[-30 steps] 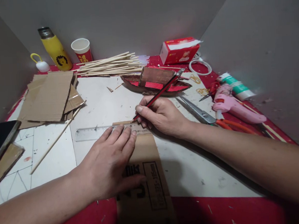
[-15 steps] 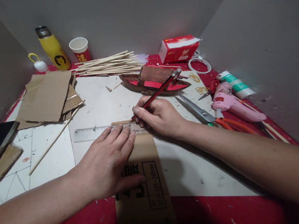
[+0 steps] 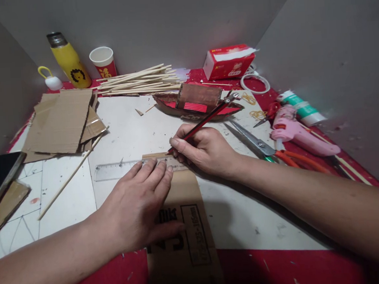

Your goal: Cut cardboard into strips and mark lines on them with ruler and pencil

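My left hand point(image 3: 144, 196) lies flat with its fingers stretched over a clear plastic ruler point(image 3: 109, 171), pressing it on a strip of brown cardboard point(image 3: 176, 194) with printed black characters. In my right hand point(image 3: 206, 151) is a red and black pencil point(image 3: 204, 122), gripped between thumb and fingers and slanting up to the right. Its tip meets the cardboard at the ruler's far edge. Beyond the pencil stands a small brown model boat point(image 3: 200, 100) with a red inside and a curved roof.
Scissors point(image 3: 256, 142) and a pink glue gun point(image 3: 301, 135) lie right. Cardboard pieces point(image 3: 59, 120), a loose stick point(image 3: 72, 175) and a phone point(image 3: 5, 174) are left. Behind are wooden sticks point(image 3: 137, 81), a yellow bottle point(image 3: 70, 61), a paper cup point(image 3: 103, 61) and a tissue pack point(image 3: 229, 62).
The pencil's top end has tilted slightly to the right and down, while its tip stays at the ruler's edge. My left hand and the ruler hold their place; the whole view shifts slightly.
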Available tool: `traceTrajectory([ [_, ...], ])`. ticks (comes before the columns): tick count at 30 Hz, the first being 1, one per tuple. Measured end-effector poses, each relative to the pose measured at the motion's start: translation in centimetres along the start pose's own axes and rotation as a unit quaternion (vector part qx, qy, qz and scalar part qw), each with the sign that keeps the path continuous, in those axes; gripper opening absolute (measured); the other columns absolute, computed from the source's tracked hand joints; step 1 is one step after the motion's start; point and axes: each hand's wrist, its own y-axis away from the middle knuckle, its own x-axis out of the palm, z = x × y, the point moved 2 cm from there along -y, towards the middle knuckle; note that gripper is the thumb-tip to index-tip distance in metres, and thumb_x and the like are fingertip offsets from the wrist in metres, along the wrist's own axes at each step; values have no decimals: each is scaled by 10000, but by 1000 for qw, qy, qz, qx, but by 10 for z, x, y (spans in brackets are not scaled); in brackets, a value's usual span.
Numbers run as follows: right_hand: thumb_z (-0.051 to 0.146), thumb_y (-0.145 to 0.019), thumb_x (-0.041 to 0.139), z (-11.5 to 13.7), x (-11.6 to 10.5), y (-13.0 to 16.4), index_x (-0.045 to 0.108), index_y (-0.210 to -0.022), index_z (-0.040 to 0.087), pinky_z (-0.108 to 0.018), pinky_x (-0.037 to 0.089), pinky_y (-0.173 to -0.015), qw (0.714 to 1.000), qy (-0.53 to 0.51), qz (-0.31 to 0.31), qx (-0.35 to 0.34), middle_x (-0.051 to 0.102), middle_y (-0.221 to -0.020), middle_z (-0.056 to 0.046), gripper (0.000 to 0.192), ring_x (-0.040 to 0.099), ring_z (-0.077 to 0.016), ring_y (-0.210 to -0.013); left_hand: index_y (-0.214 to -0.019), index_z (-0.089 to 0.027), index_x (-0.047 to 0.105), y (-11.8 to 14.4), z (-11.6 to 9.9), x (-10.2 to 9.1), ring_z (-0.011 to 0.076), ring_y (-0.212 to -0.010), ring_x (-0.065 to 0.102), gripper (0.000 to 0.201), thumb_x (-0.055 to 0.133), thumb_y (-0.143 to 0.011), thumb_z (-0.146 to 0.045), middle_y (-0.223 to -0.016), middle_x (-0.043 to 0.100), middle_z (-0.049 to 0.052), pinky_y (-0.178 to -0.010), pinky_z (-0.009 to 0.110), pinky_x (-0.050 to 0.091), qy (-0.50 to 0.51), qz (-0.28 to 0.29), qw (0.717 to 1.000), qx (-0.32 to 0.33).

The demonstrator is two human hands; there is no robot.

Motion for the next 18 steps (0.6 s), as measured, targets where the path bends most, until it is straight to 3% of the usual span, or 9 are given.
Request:
traceTrajectory([
  [18, 328, -958, 574, 0, 0, 2, 563, -740, 181, -227, 440, -484, 999, -36, -8, 35, 621, -635, 3, 263, 580, -104, -511, -1421, -10, 505, -1, 0, 0, 439, -1361, 483, 853, 633, -852, -632, -1475, 513, 266, -1114, 589, 427, 8, 4, 1000, -2],
])
